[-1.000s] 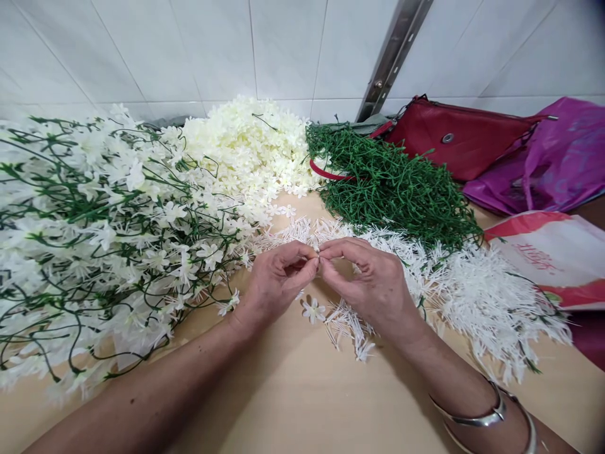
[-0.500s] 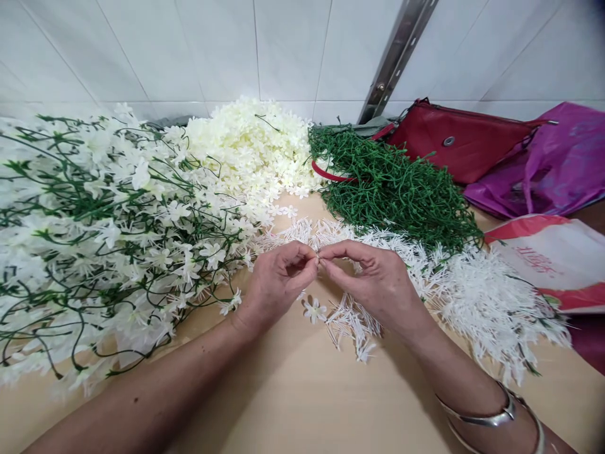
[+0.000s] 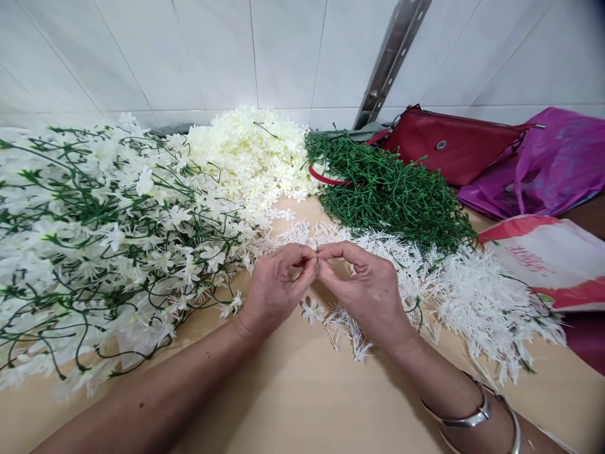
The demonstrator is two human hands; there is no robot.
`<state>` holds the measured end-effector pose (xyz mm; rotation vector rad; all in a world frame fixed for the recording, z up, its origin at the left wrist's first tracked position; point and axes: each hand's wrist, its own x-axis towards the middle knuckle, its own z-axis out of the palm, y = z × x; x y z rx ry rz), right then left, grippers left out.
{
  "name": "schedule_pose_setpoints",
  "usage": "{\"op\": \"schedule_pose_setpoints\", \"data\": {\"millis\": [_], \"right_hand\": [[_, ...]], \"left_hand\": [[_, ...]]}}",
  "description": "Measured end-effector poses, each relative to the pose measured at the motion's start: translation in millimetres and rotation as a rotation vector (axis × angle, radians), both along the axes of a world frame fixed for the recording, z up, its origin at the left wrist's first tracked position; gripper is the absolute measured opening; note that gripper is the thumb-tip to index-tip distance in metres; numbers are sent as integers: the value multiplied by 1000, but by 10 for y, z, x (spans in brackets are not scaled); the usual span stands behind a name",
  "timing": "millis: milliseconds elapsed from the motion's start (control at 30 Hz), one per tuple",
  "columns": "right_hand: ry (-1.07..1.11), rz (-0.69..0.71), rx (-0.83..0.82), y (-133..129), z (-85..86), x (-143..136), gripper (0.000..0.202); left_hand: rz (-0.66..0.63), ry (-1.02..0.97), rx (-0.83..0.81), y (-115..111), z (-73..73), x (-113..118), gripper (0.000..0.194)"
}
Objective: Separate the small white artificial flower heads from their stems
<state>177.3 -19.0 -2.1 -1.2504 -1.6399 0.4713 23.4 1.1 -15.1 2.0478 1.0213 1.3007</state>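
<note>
My left hand (image 3: 281,280) and my right hand (image 3: 362,287) meet at the fingertips in the middle of the table. Thumb and forefinger of each are pinched together, and whatever lies between them is too small to make out. Just below the fingers is a single white artificial flower (image 3: 312,311), beside a small heap of thin white stamen pieces (image 3: 352,337) partly hidden by my right hand. More white stamens (image 3: 378,243) spread behind my hands. A dark green strand shows by my right wrist.
White flowers on green stems (image 3: 118,252) fill the left side. Behind sit a pile of cream blossoms (image 3: 255,148) and a heap of green plastic stems (image 3: 387,189). A red bag (image 3: 454,142), a purple plastic bag (image 3: 558,164) and a white-and-red bag (image 3: 548,261) lie right, near white stamen bunches (image 3: 496,309).
The view has shifted slightly. My hands stay pinched together at the fingertips, and my right forearm sits a little further left. A green strand now shows beside my right wrist.
</note>
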Motion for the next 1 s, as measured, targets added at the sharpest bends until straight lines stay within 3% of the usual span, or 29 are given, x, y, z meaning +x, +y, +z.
{"op": "schedule_pose_setpoints", "data": {"millis": [233, 367, 533, 800, 1000], "right_hand": [[202, 58, -201, 70, -42, 49, 2], [207, 94, -254, 116, -63, 106, 6], [103, 90, -191, 112, -53, 152, 8], [-82, 45, 81, 44, -12, 61, 11], [50, 46, -72, 52, 0, 38, 6]], "left_hand": [[-2, 2, 3, 34, -37, -11, 10], [1, -9, -32, 52, -57, -18, 11], [22, 114, 49, 56, -83, -23, 9], [20, 166, 127, 20, -37, -17, 10], [11, 126, 49, 8, 13, -7, 11]]}}
